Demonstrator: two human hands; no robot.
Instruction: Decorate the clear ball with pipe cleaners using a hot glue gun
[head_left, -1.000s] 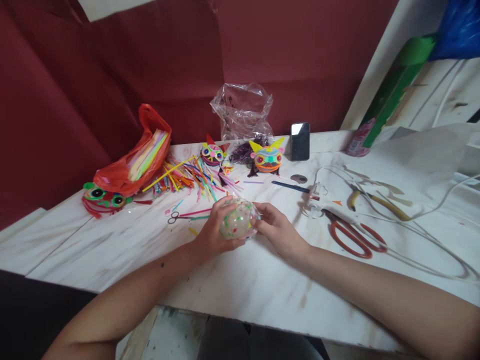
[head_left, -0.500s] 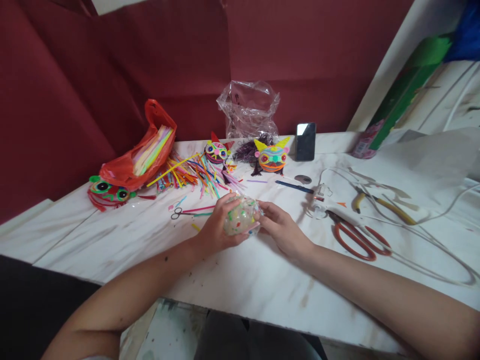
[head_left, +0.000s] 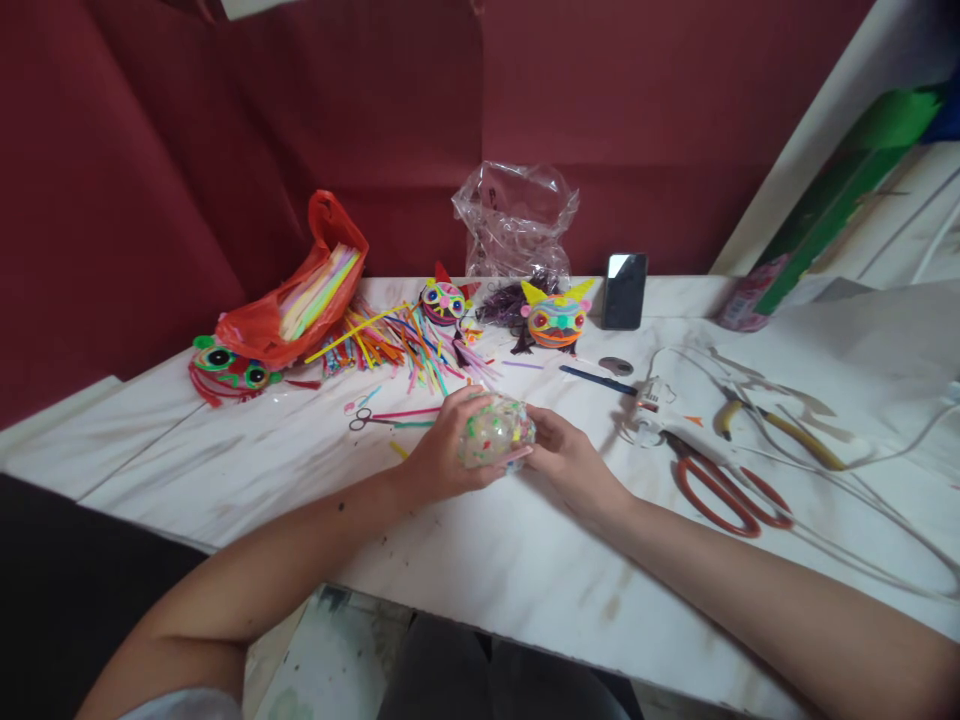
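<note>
Between my hands, just above the front middle of the table, is a translucent ball point(head_left: 491, 433) dotted with green, red and yellow specks. My left hand point(head_left: 444, 445) is wrapped around its left side, with fingers over the top and underneath. My right hand point(head_left: 562, 452) is closed against its right side; the fingertips are partly hidden behind the ball. Beyond my left hand lie small scissors point(head_left: 363, 418) and loose pipe cleaners point(head_left: 405, 412). Farther back stand a lion-like head with yellow horns point(head_left: 556, 318) and a smaller one with red horns point(head_left: 446, 302).
At the left, a red bag point(head_left: 292, 320) of pipe cleaners rests by a green-eyed head point(head_left: 229, 366). To the right lie a glue gun point(head_left: 679, 425), red-handled scissors point(head_left: 724, 495), pliers point(head_left: 802, 440) and looping cables. A phone point(head_left: 624, 292) leans at the back beside a clear plastic bag point(head_left: 517, 225).
The view has shifted slightly, so the table things appear a little farther right. Both hands stay on the ball, which looks slightly turned; my right fingers have shifted a little against it.
</note>
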